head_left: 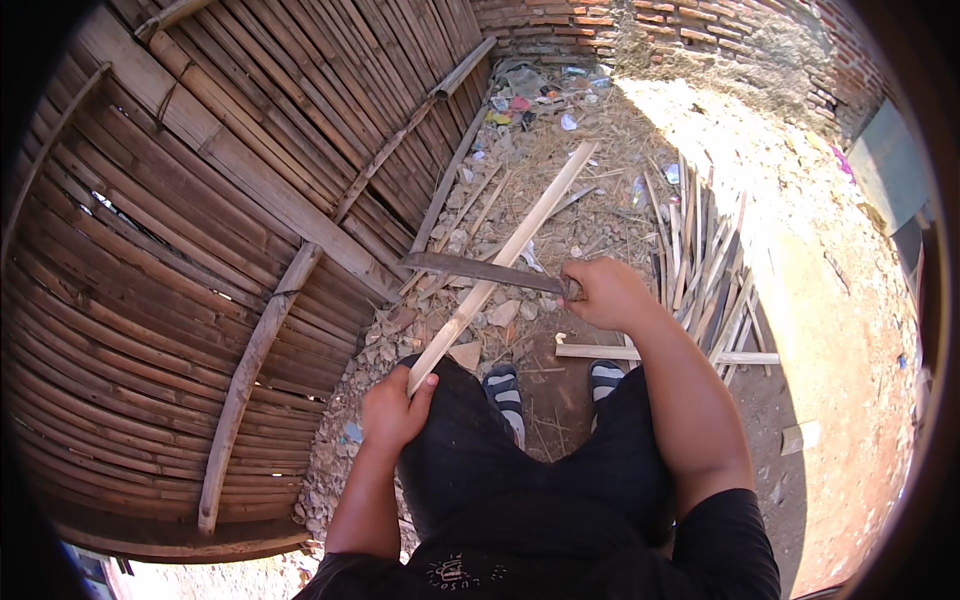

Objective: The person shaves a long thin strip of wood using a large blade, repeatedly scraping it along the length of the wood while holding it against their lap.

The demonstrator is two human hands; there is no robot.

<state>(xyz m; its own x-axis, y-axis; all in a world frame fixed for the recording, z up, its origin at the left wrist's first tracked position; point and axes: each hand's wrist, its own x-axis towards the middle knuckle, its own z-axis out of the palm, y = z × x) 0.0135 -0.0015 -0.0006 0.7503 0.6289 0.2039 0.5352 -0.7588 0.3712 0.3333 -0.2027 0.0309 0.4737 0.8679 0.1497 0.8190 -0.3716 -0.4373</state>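
Observation:
My left hand (398, 405) grips the lower end of a long pale bamboo strip (540, 215) near my left thigh, with the strip slanting up and away to the right. My right hand (605, 292) is closed on the handle of a machete (460, 265), whose long dark blade reaches left across the strip; I cannot tell whether they touch. Below, my feet (505, 390) in striped socks stand apart on the dirt, just behind a short pale piece of wood (590, 351).
A slatted bamboo wall (170, 320) with poles rises along my left. A pile of split strips (700, 250) lies to the right. Ahead are rubble and litter (530, 110) before a brick wall (690, 35). A grey panel (880, 175) stands at the far right.

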